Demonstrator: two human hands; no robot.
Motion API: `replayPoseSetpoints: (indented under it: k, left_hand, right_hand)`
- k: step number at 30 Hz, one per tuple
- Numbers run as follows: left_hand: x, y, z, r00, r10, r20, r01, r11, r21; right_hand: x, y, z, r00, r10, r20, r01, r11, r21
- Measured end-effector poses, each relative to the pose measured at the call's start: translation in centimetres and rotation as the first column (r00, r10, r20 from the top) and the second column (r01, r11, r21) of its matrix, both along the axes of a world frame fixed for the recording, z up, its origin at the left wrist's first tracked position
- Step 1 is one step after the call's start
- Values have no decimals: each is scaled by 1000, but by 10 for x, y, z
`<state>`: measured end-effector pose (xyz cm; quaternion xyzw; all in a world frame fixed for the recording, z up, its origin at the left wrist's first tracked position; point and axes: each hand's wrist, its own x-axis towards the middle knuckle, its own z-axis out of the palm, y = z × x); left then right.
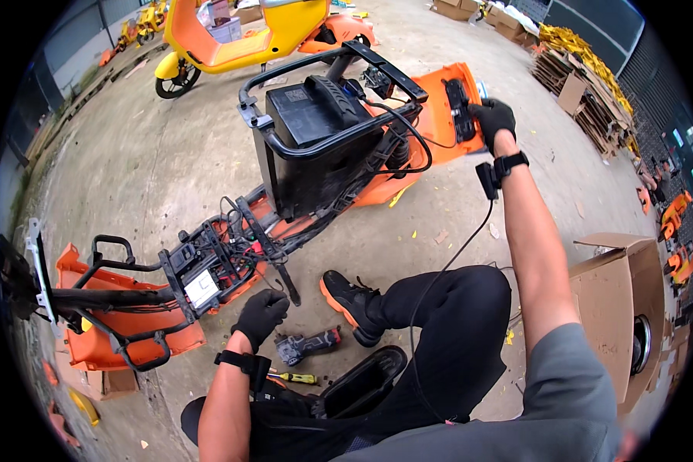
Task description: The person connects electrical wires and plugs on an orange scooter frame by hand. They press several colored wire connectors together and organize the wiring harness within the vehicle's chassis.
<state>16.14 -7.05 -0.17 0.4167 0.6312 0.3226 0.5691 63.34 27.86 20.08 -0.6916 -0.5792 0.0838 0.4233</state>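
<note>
Scooter frame [123, 297]: bare black tubing.
Left hand [260, 316]: gloved, curled; I cannot tell its contents.
Box [304, 179]: black, flat-sided, handled.
Panel [434, 98]: curved, smooth, orange, right of the box; black fitting [460, 108] attached.
Right hand [494, 123]: at panel's edge; grip unclear.

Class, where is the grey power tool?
In the head view, the power tool lies on the floor, lower left of centre, right of the left hand, beyond the yellow screwdriver.

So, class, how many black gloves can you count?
2: one on the left hand, near the grey power tool; one on the right hand, at the long black part on the orange plastic panel.
</note>
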Motion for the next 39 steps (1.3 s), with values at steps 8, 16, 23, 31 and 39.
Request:
replayPoseSetpoints:
  k: [8, 16, 23, 31, 39]
  left_hand:
    - [12, 10, -9, 1000, -14, 3, 14, 999, -35]
    - [10, 16, -10, 1000, 13, 14, -12, 997, -79]
    - [21, 19, -14, 997, 59, 47, -56, 996, -72]
    - [7, 12, -21, 996, 77, 36, -73, 994, -79]
    - [-3, 2, -20, 999, 28, -17, -29, 998, -54]
  right_hand:
    - [-25, 84, 26, 979, 195, 60, -186, 975, -123]
    - [-52, 138, 16, 830, 508, -230, -553, 799, -234]
    - [-15, 123, -40, 735, 387, -556, -557, 813, -170]
    - [-29, 97, -62, 652, 373, -660, -558, 825, -85]
    - [-24, 85, -71, 686, 149, -712, -279, 958, -68]
